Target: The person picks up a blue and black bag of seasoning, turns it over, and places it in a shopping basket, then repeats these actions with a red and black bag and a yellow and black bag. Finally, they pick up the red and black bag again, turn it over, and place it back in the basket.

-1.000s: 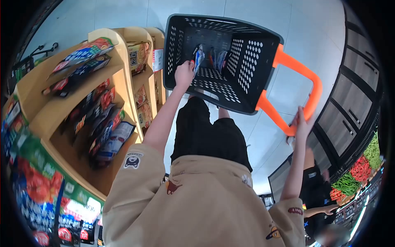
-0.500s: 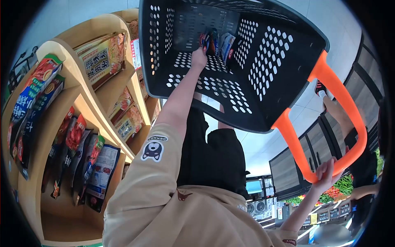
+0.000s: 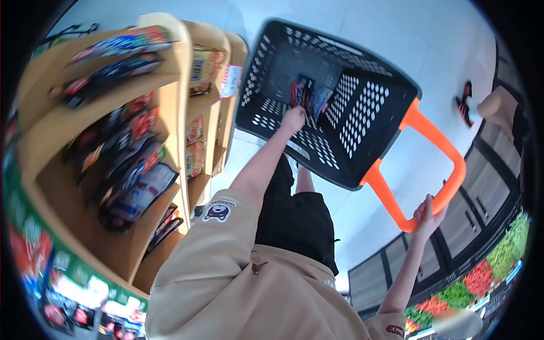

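Observation:
A black plastic shopping basket with oval holes in its walls is tilted in front of me, its inside turned toward me. My right hand is wrapped round the far end of its orange handle. My left hand reaches into the basket, fingers closed at the lower end of a dark red-and-blue food packet; the fingertips are partly hidden. Beside it in the basket lies a paler blue-and-white packet.
Wooden shelves with seasoning packets stand close on my left. A person's leg and a dark shoe appear at right. Behind the handle run grey cabinets and a vegetable display.
The basket looks smaller and lower, shifted toward the middle, with both hands still at it. My view has turned, the shelves look blurred, and more of the vegetable display shows.

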Demonstrator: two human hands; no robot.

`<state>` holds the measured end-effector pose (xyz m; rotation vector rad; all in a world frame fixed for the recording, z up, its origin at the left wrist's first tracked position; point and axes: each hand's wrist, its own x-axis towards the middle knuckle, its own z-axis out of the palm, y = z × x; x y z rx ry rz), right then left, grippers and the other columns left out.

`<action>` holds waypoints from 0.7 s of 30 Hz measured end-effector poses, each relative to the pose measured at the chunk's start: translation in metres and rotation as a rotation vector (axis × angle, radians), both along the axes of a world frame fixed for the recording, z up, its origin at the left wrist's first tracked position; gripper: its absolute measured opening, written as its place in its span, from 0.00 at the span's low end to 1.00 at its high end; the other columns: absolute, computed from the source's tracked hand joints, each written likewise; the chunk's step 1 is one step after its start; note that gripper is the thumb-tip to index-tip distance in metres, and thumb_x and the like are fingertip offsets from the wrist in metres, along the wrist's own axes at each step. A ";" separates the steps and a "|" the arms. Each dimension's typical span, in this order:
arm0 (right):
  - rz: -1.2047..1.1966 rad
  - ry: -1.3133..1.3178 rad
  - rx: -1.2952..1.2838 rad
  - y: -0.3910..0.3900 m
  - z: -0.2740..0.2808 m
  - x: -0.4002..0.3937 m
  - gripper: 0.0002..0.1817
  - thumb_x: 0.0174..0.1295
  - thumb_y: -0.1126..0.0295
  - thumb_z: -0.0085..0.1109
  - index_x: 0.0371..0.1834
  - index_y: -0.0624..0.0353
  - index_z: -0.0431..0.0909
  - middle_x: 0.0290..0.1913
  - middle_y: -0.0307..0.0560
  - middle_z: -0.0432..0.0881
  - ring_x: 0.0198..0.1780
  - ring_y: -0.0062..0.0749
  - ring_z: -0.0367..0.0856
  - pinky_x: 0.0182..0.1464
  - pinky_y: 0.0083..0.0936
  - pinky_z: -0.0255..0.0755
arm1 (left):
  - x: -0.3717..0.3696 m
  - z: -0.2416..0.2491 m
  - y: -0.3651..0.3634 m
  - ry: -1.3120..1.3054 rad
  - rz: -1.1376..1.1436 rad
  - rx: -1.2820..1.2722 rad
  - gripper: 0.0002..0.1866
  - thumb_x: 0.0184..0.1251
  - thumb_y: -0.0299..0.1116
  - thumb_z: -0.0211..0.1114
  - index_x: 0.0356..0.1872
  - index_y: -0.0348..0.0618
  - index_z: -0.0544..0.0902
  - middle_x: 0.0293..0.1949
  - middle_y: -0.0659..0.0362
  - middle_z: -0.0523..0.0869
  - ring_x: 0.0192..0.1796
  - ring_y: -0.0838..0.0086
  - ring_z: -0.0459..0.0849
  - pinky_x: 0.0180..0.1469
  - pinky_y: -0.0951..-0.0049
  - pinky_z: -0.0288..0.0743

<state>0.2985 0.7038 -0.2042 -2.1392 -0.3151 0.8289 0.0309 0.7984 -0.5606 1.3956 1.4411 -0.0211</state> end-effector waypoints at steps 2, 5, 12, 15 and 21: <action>0.062 0.017 0.043 -0.002 0.004 -0.001 0.24 0.55 0.77 0.45 0.57 0.54 0.56 0.14 0.34 0.60 0.09 0.14 0.54 0.11 0.12 0.49 | -0.010 0.029 -0.010 -0.032 0.057 0.029 0.11 0.52 0.31 0.49 0.33 0.42 0.77 0.35 0.50 0.79 0.40 0.58 0.76 0.43 0.65 0.69; 0.122 0.065 0.172 -0.010 0.003 0.002 0.23 0.55 0.77 0.45 0.56 0.55 0.56 0.13 0.34 0.60 0.10 0.14 0.54 0.11 0.12 0.50 | -0.026 0.077 -0.027 -0.065 0.157 -0.013 0.10 0.51 0.31 0.50 0.31 0.43 0.78 0.34 0.50 0.79 0.40 0.58 0.77 0.43 0.65 0.70; 0.212 0.067 0.264 -0.021 -0.017 0.020 0.11 0.53 0.77 0.45 0.40 0.61 0.60 0.12 0.37 0.61 0.09 0.17 0.58 0.09 0.15 0.53 | -0.081 0.158 -0.086 -0.075 0.295 0.191 0.11 0.51 0.31 0.49 0.32 0.40 0.77 0.24 0.55 0.81 0.30 0.66 0.80 0.34 0.69 0.71; 0.272 0.064 0.324 -0.026 -0.019 0.023 0.09 0.51 0.79 0.44 0.36 0.61 0.59 0.12 0.38 0.61 0.09 0.18 0.59 0.09 0.15 0.54 | -0.117 0.219 -0.116 -0.036 0.279 0.196 0.11 0.50 0.32 0.50 0.34 0.41 0.77 0.26 0.55 0.81 0.33 0.65 0.79 0.37 0.68 0.70; 0.370 0.037 0.369 -0.027 -0.028 0.032 0.12 0.48 0.80 0.43 0.37 0.61 0.60 0.17 0.42 0.64 0.13 0.22 0.64 0.13 0.19 0.60 | -0.203 0.204 -0.251 0.257 0.312 0.368 0.13 0.44 0.32 0.57 0.34 0.43 0.77 0.32 0.51 0.80 0.36 0.64 0.79 0.39 0.69 0.72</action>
